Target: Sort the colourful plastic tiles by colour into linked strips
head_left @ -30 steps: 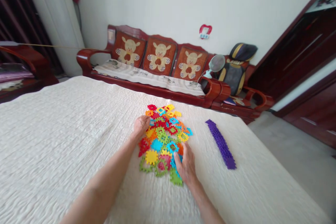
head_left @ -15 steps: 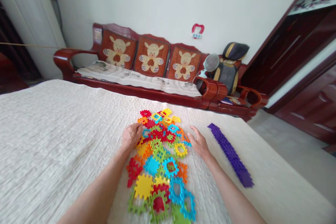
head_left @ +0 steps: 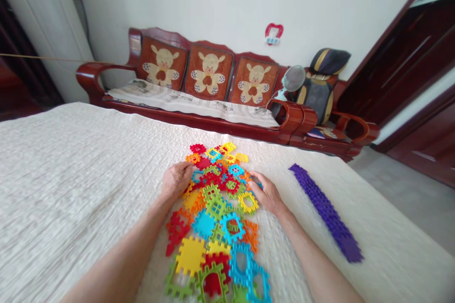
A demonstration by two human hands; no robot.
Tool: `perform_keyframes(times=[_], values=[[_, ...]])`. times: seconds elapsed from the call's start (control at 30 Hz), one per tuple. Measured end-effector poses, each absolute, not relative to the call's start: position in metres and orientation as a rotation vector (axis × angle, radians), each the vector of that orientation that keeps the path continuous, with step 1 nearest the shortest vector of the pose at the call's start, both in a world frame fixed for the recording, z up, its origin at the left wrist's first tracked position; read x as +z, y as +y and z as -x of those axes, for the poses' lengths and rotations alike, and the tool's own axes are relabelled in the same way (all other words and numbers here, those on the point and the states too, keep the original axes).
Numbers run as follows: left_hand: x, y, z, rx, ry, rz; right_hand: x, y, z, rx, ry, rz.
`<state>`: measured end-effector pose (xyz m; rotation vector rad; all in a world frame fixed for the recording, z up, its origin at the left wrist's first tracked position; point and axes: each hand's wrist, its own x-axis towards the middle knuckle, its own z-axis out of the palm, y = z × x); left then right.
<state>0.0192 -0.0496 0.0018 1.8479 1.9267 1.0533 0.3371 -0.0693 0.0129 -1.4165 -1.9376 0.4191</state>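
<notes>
A long pile of plastic interlocking blocks (head_left: 216, 208), flat squares and frames in red, yellow, blue, green and orange, lies between my hands. My left hand (head_left: 177, 179) is closed at the pile's left edge, beside a blue piece. Its curled fingers hide whatever they may hold. On the pile's right side, my right hand (head_left: 266, 192) touches the edge near orange and blue pieces, its thumb and fingers curved and apart. A yellow frame piece (head_left: 248, 202) lies just below that hand.
A strip of purple interlocking blocks (head_left: 325, 213) lies to the right on the white bedspread (head_left: 88, 161). Behind stand a wooden sofa (head_left: 199, 123) with bear cushions and a chair with a small fan (head_left: 294, 78) beside it.
My right hand has moved left, from beside the pile onto its right edge. My left hand stays closed at the left edge. The view has shifted slightly.
</notes>
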Motion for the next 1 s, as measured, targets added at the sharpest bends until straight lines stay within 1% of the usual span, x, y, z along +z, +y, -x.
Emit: perform_keyframes(times=[0.17, 0.57, 0.8, 0.9, 1.0], values=[[0.004, -0.05, -0.019, 1.088, 1.953, -1.759, 0.008, -0.073, -0.323, 0.463, -1.91, 1.328], [0.0, -0.045, -0.014, 1.445, 1.913, -1.347, 0.004, -0.081, -0.286, 0.474, -2.092, 1.216], [0.0, -0.045, -0.012, 1.482, 1.902, -1.367, 0.012, -0.09, -0.278, 0.549, -2.093, 1.124], [0.001, -0.046, -0.013, 1.469, 1.909, -1.373, 0.013, -0.073, -0.286, 0.417, -2.0, 1.126], [0.002, -0.046, -0.014, 1.452, 1.906, -1.379, 0.013, -0.035, -0.293, 0.238, -1.992, 1.173]])
